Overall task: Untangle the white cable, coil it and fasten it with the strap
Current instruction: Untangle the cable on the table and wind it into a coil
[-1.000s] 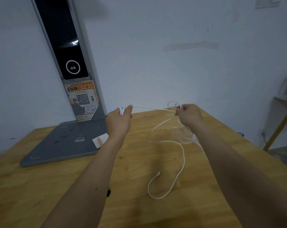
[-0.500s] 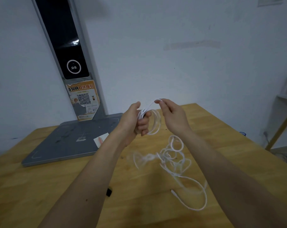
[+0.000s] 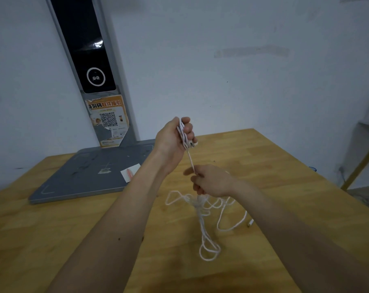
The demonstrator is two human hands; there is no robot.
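The white cable is partly gathered and partly loose. A few turns of it are bunched in the left hand, which is raised above the wooden table; the fingers of this hand are clenched around the small bundle, with the thumb on top. From the bundle one strand goes straight down to the right hand, which is lower and nearer to the camera. The right hand pinches this strand between thumb and forefinger, and the other fingers are curled in (the hand is a little blurred, so the exact contact is not sharp). Below the right hand the rest of the cable lies on the table in tangled loops, and one long loop reaches toward the camera. The plug end rests on the wood to the right of the loops. Behind the left forearm a grey flat base lies on the table, with a dark upright panel leaning against the wall and an orange sticker with a QR code on it.
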